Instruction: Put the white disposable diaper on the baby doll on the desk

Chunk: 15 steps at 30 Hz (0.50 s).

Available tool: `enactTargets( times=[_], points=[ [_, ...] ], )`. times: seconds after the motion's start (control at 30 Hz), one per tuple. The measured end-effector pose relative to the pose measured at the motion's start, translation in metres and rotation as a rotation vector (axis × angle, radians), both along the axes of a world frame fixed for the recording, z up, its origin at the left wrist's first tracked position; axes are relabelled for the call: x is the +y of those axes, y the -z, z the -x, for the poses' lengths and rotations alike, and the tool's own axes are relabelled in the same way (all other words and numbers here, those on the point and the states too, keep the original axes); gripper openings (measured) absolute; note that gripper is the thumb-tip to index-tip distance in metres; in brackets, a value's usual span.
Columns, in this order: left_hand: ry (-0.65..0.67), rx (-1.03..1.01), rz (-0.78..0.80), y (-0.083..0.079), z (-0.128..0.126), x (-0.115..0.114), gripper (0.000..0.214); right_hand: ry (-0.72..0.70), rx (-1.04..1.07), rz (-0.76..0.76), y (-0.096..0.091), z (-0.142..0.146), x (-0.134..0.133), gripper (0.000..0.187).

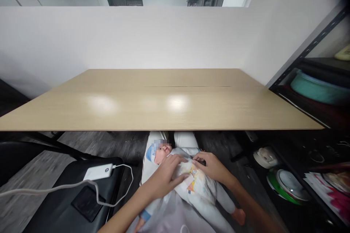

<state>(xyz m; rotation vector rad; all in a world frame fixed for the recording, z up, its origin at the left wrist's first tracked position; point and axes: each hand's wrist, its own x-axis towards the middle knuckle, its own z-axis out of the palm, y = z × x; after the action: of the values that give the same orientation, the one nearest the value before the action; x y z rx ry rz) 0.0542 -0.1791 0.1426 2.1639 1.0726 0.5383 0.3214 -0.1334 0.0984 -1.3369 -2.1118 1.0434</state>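
A baby doll (201, 198) in a white suit and a blue-trimmed cap lies across my lap, below the table's front edge. A printed white diaper (195, 182) is round its middle. My left hand (166, 174) rests flat on the doll's chest and the diaper's upper edge, fingers stretched out. My right hand (212, 165) is at the diaper's far side, with its fingers curled and pinching the edge there.
A long light wooden table (164, 102) spans the view ahead, with a white wall behind it. At the left a black chair seat (68, 204) carries a white power bank (98, 172) and its cable. A black shelf rack (314, 123) at the right holds bowls and plates.
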Motion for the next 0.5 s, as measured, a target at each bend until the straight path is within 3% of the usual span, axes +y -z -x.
enactTargets(
  times=[0.13,0.27,0.37,0.5],
  points=[
    [0.092,-0.109,0.063,0.020,-0.013,0.020,0.031,0.014,0.034,-0.063,0.021,-0.008,0.013,0.029],
    [0.083,-0.115,0.109,0.019,-0.016,0.018,0.026,0.116,0.015,-0.129,0.029,-0.015,0.020,0.029],
    [0.050,-0.136,0.123,0.008,-0.013,0.013,0.023,0.050,0.044,-0.147,0.013,-0.003,0.012,0.029],
    [0.138,-0.188,0.220,-0.009,0.007,0.001,0.021,-0.250,0.060,-0.068,-0.025,0.015,-0.009,0.032]
  ],
)
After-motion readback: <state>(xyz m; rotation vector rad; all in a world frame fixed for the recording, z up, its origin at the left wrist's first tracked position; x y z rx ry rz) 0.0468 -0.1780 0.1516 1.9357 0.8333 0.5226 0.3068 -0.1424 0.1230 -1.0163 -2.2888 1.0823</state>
